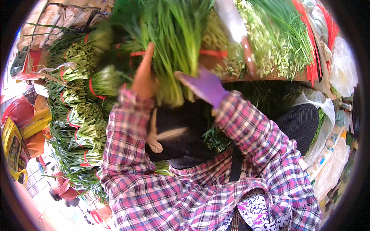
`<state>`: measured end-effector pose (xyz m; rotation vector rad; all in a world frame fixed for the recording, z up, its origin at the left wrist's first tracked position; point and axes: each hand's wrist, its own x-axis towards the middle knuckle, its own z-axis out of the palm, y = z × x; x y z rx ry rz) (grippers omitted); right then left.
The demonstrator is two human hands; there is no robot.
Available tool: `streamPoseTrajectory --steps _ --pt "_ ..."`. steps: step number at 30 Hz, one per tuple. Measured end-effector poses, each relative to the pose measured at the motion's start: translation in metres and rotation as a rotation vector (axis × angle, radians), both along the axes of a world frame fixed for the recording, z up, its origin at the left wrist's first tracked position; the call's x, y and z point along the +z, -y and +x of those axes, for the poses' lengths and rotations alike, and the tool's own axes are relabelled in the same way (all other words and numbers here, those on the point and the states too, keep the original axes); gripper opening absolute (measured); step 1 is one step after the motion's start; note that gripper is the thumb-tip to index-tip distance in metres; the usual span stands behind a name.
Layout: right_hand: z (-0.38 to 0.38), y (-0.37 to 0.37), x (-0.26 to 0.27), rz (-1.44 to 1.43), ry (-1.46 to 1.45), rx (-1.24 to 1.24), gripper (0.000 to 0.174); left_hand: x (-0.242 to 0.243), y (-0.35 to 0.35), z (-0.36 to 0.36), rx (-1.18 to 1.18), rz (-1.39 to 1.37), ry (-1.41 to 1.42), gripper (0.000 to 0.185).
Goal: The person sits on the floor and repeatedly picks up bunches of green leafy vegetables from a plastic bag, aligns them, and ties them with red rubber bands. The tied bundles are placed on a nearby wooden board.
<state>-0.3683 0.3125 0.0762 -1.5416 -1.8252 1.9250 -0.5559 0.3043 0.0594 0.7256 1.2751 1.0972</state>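
A loose bunch of long green garlic chives (176, 49) is held up between my hands, leaf ends away from me and pale stem ends towards me. My left hand (145, 73) supports its left side, blurred, thumb pointing up along the leaves. On the opposite side my right hand (206, 86), in a purple glove with bare fingertip showing, presses against the stems. A knife (231, 23) with a brown handle (248, 56) lies just beyond my right hand. Around it are many short cut stem ends (263, 57) on a brown board (292, 75).
Chive bundles with red ties (83, 134) are stacked along my left. More loose chives (289, 31) lie at the far right, near hanging red tie strips (310, 57). Plastic bags (326, 106) sit to my right. A person (65, 186) is at the lower left.
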Motion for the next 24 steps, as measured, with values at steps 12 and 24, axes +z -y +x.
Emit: streamPoseTrajectory --steps 12,24 --pt "-0.024 0.001 -0.015 0.154 0.114 0.114 0.064 0.007 -0.025 0.033 0.025 -0.246 -0.164 0.047" --pt "-0.024 0.068 -0.021 0.553 -0.066 0.446 0.015 0.012 -0.033 0.021 -0.144 -0.443 0.08 0.039"
